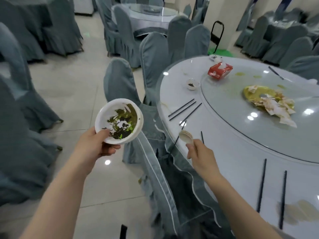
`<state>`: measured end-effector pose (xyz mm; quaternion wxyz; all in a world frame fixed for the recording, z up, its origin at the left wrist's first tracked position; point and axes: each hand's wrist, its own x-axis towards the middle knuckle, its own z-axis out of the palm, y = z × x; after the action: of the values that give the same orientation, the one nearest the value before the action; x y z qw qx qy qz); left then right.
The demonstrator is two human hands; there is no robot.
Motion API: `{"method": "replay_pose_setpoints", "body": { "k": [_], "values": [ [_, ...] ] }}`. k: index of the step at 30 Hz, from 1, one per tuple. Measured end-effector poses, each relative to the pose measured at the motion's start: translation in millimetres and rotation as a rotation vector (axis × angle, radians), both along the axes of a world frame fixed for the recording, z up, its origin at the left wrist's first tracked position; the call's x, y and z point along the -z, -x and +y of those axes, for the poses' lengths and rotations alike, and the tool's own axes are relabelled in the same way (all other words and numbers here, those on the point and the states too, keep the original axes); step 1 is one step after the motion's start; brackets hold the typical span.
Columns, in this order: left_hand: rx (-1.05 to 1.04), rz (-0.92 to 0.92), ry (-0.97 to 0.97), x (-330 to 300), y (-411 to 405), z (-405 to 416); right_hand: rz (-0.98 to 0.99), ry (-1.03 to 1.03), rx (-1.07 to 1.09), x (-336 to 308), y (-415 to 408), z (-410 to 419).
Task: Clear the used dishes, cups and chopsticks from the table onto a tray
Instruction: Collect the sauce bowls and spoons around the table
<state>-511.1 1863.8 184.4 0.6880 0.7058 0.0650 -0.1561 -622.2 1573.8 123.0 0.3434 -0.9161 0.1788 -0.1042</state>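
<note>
The clearing looks part done, judging by how much is left. The left hand point(96, 144) grips a white bowl point(119, 120) by its near rim, held out over the floor to the left of the table point(224, 152); the bowl is smooth and round, smeared inside with dark green leafy scraps. The right hand point(198, 152) is closed around a small stack of pale spoons or little cups point(185, 135), which one cannot be told, together with what seems a black chopstick point(179, 135), just over the table's near-left edge. No tray is in view, so nothing can be said to have reached it. Left on the glossy white tabletop are thin black chopsticks point(183, 109) lying loose, two more chopsticks point(272, 190) near the right, and a small soiled cup point(192, 84) farther off. On the glass turntable point(241, 126) sit a yellow-stained plate with crumpled tissues point(269, 100) and a red tissue pack point(220, 70). Cloth-covered chairs point(120, 80) ring the table.
</note>
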Motion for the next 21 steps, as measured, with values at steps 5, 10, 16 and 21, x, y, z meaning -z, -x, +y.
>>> {"method": "replay_pose_setpoints", "body": {
  "k": [5, 10, 16, 21],
  "values": [
    [-0.057, 0.024, -0.01, -7, -8, 65, 0.0, -0.117, 0.054, -4, -23, 54],
    [-0.11, 0.039, -0.016, -2, -31, 108, 0.015, -0.117, 0.05, -11, -58, 80],
    [-0.09, 0.034, -0.041, 1, -81, 121, 0.042, -0.064, 0.174, -1, -114, 78],
    [-0.002, 0.002, -0.086, 3, -151, 110, 0.08, -0.083, 0.258, 22, -179, 60]
  ]
}}
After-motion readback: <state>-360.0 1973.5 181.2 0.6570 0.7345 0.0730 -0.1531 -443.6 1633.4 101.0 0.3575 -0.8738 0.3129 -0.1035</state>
